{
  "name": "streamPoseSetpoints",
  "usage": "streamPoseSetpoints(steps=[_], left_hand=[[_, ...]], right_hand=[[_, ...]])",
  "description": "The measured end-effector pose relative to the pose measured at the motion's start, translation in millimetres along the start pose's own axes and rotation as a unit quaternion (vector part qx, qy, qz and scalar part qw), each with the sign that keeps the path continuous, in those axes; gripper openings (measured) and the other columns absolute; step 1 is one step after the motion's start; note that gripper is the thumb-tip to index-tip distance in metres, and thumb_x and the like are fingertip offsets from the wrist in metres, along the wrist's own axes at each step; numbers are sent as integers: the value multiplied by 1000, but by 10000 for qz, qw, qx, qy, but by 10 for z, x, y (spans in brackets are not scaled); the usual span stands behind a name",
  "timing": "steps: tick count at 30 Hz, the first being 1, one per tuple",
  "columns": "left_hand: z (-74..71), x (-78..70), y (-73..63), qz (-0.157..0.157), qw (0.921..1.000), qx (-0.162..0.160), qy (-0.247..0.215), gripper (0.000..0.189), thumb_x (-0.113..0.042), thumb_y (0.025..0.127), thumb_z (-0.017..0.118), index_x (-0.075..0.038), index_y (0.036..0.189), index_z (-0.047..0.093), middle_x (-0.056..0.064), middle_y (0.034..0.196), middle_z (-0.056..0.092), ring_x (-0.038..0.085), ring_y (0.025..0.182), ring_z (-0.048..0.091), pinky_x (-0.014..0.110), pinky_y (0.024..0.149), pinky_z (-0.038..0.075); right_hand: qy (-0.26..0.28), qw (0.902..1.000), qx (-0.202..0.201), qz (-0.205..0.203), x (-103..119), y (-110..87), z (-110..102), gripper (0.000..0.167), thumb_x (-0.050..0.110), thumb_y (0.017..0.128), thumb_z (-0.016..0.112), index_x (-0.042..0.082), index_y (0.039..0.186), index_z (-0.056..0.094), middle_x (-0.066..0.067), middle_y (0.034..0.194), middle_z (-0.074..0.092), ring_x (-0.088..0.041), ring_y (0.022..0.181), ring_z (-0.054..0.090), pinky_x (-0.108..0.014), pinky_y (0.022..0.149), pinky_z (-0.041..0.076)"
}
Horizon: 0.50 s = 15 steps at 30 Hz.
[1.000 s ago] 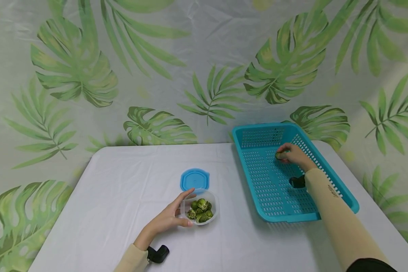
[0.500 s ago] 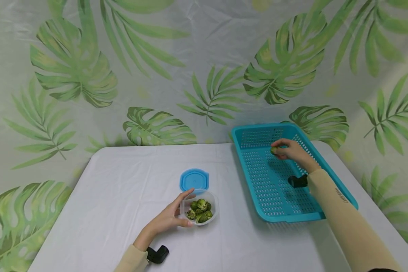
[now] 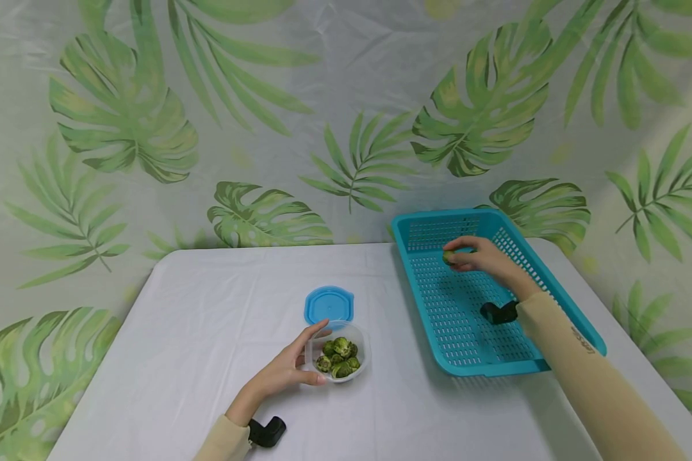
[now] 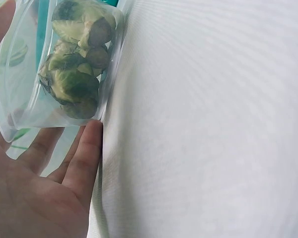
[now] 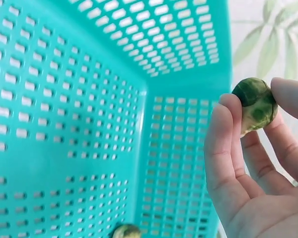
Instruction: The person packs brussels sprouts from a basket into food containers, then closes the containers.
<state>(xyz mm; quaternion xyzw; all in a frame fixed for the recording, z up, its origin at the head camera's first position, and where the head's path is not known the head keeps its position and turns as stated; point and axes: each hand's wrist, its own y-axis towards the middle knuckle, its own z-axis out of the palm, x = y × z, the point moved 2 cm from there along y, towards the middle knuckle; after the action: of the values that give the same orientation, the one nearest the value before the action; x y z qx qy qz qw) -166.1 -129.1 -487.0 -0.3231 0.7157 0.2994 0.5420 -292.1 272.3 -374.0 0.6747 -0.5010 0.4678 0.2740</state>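
Observation:
My left hand point(image 3: 317, 354) cups a small clear container point(image 3: 361, 366) of Brussels sprouts point(image 3: 340, 355) on the white table, thumb on its near side and fingers round its far side. In the left wrist view the fingers point(image 4: 82, 158) lie against the container point(image 4: 20, 99) with its sprouts point(image 4: 74, 84). My right hand point(image 3: 464, 256) pinches one Brussels sprout point(image 3: 448, 257) between thumb and fingers, held above the far part of the teal perforated basket point(image 3: 559, 301). In the right wrist view the sprout point(image 5: 256, 104) sits at the fingertips over the basket point(image 5: 64, 124).
A blue lid point(image 3: 329, 305) lies flat just behind the container. Another sprout point(image 5: 126, 231) rests on the basket floor. The white table point(image 3: 207, 307) meets a leaf-print backdrop at its far edge. The basket stands at the right side of the table.
My right hand has carried the sprout leftward and slightly up across the basket. The left hand and container have stayed put.

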Motion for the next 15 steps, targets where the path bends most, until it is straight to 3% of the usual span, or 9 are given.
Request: streamPoseSetpoints(steps=[15], left_hand=[[1,0,0,-18,10000,-10,-4,93,-11,82,74,-11,154,15,15,151,30,37,138,26,59,103,30]], right_hand=[[158,9951,714,-672,331,-59,327,36,12,97,56,-10,126,51,-25,124,50,-20,93,65,-40,85,52]])
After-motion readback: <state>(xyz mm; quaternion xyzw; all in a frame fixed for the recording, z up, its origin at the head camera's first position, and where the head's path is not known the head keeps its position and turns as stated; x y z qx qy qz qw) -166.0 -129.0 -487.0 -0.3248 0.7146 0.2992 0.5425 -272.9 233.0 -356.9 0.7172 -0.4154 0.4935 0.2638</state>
